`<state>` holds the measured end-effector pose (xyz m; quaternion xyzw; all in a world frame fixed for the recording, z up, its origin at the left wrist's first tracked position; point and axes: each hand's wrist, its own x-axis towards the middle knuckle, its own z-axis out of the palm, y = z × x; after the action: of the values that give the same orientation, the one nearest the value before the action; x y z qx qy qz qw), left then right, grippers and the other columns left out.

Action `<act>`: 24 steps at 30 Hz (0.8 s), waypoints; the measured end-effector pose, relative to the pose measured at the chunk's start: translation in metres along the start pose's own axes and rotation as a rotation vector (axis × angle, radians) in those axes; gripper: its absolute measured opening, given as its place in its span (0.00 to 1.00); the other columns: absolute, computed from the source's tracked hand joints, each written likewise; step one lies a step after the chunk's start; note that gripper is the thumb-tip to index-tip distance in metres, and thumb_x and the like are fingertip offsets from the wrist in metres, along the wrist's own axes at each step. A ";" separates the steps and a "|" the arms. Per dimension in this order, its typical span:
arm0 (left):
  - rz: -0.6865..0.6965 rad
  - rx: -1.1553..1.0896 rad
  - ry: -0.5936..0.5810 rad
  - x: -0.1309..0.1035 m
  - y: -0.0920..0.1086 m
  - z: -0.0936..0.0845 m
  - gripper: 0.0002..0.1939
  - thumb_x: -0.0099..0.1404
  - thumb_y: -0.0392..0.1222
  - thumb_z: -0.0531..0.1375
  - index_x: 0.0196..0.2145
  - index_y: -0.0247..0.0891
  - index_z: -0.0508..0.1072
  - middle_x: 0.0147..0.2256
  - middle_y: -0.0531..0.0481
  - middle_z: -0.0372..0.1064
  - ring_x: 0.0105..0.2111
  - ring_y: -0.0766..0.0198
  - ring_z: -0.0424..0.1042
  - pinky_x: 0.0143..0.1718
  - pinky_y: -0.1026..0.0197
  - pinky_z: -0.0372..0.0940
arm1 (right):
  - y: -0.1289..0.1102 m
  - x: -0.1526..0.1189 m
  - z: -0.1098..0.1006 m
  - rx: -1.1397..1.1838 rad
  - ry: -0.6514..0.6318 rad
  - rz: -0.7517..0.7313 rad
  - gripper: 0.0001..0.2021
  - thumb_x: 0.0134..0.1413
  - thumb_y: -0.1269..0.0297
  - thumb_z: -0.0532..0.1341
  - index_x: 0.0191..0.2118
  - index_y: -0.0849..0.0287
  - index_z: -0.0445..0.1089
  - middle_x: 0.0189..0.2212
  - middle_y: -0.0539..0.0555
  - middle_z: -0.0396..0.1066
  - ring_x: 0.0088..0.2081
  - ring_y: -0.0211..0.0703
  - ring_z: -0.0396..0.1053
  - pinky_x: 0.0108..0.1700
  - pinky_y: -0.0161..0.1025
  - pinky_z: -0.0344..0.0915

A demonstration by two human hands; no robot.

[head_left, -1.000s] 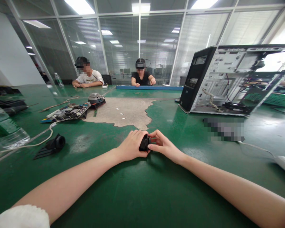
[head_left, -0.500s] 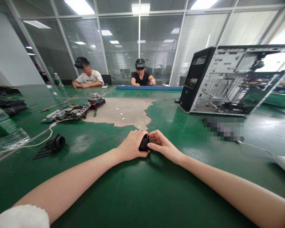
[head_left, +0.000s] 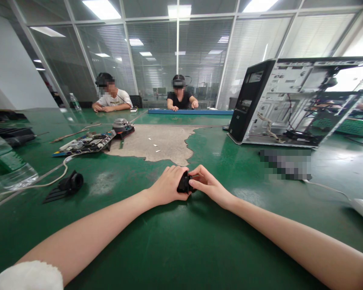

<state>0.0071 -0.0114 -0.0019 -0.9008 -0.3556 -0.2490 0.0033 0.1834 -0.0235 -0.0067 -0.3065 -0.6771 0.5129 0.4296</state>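
Observation:
A small black plastic part (head_left: pixel 184 183) is between my two hands, just above the green tabletop (head_left: pixel 181 241). My left hand (head_left: pixel 168 184) wraps round it from the left and covers much of it. From the right, the thumb and fingers of my right hand (head_left: pixel 208 184) pinch the part's near right end. What kind of part it is, I cannot make out. To the left lies another black plastic piece (head_left: pixel 69 184) with a round, tube-like end and flat slats.
An open computer case (head_left: pixel 278 104) stands at the right. Left of centre are a circuit board (head_left: pixel 87 143) and a cooling fan unit (head_left: pixel 122 127). A water bottle (head_left: pixel 9 165) is at the far left, a white cable (head_left: pixel 62 171) beside it. Two people sit across the table.
The fingers of my right hand have shifted slightly on the black part's right end. My left hand keeps its hold in the same place.

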 end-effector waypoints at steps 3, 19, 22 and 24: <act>0.000 0.008 0.002 0.000 0.000 0.000 0.27 0.49 0.46 0.60 0.46 0.37 0.57 0.40 0.46 0.63 0.38 0.55 0.62 0.39 0.55 0.56 | 0.003 0.001 0.000 -0.008 -0.002 0.003 0.11 0.49 0.60 0.60 0.37 0.55 0.59 0.33 0.48 0.63 0.34 0.36 0.65 0.37 0.37 0.63; 0.015 0.012 -0.002 -0.001 -0.001 -0.001 0.28 0.49 0.46 0.60 0.46 0.36 0.57 0.40 0.45 0.63 0.38 0.55 0.62 0.39 0.55 0.56 | -0.003 0.000 0.001 0.031 -0.021 0.025 0.13 0.45 0.63 0.63 0.35 0.56 0.58 0.35 0.49 0.62 0.38 0.38 0.64 0.37 0.37 0.63; 0.015 0.016 0.003 -0.001 -0.001 -0.001 0.28 0.50 0.46 0.60 0.46 0.36 0.56 0.41 0.45 0.63 0.39 0.54 0.62 0.39 0.54 0.56 | -0.002 0.000 0.001 0.018 -0.004 0.013 0.12 0.46 0.62 0.62 0.34 0.56 0.58 0.35 0.49 0.62 0.37 0.38 0.64 0.38 0.37 0.63; 0.013 0.019 0.003 -0.001 -0.001 0.000 0.28 0.50 0.46 0.60 0.46 0.36 0.56 0.41 0.45 0.63 0.39 0.54 0.62 0.39 0.54 0.56 | -0.001 0.001 0.000 0.010 -0.003 0.008 0.11 0.47 0.62 0.62 0.35 0.56 0.58 0.35 0.49 0.61 0.36 0.37 0.64 0.38 0.37 0.63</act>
<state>0.0059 -0.0108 -0.0023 -0.9027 -0.3521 -0.2469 0.0138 0.1828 -0.0231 -0.0057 -0.3063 -0.6741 0.5183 0.4279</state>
